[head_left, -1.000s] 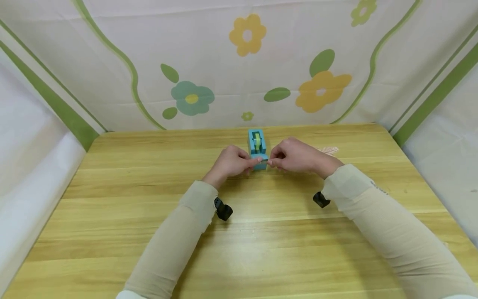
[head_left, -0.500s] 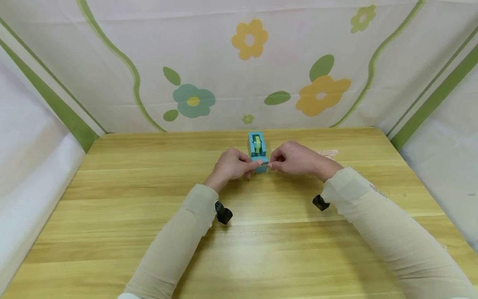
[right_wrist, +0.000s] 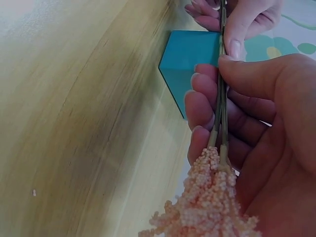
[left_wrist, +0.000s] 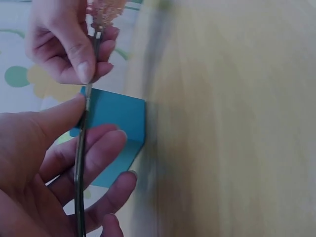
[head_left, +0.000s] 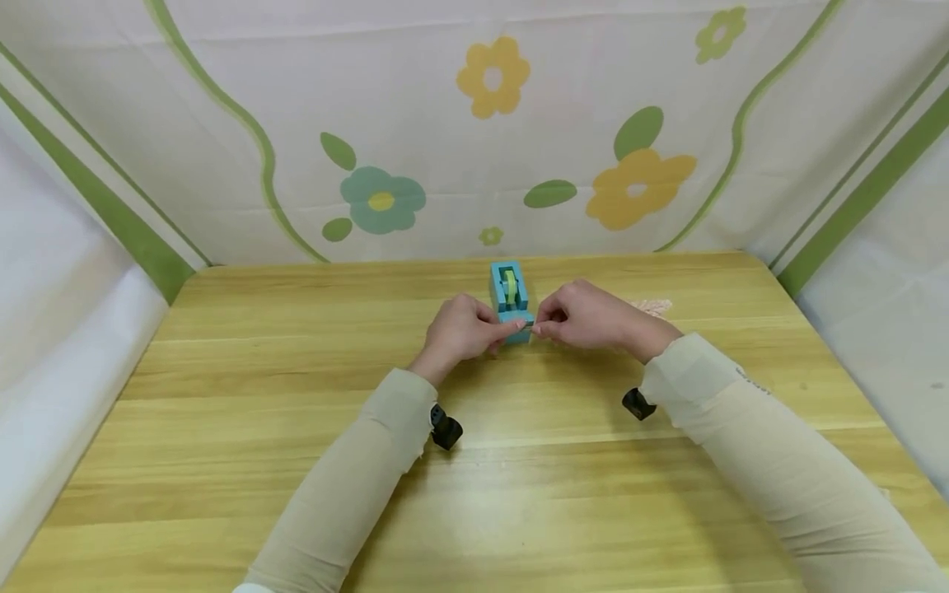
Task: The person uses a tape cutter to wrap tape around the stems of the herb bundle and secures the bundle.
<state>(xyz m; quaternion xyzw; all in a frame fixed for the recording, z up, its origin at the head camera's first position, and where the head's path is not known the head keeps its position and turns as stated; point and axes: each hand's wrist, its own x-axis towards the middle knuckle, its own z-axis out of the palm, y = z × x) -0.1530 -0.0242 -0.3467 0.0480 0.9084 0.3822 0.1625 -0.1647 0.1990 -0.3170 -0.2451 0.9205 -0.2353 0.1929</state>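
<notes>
Two thin dark green stems (right_wrist: 221, 94) with pink, beaded blossom heads (right_wrist: 207, 197) are held crosswise between both hands. My left hand (head_left: 461, 327) pinches the lower stems between thumb and fingers, its other fingers loosely spread. Close beside it, my right hand (head_left: 582, 313) pinches the same stems nearer the blossoms, which hang past its palm. Between the two thumbs a pale, shiny band (left_wrist: 88, 96) lies on the stems. Right behind the fingertips stands a blue tape dispenser (left_wrist: 116, 116) with a yellow-green tape roll (head_left: 510, 287); the hands partly cover its front.
The wooden table (head_left: 311, 428) ends at the back against a white curtain (head_left: 430, 107) printed with flowers. Black wrist cameras (head_left: 446, 428) hang below both sleeves. A tiny pink bit (right_wrist: 34, 192) lies on the table.
My left thumb has shifted slightly to the right along the stems. The right hand keeps its pinch, and the view tilts a little.
</notes>
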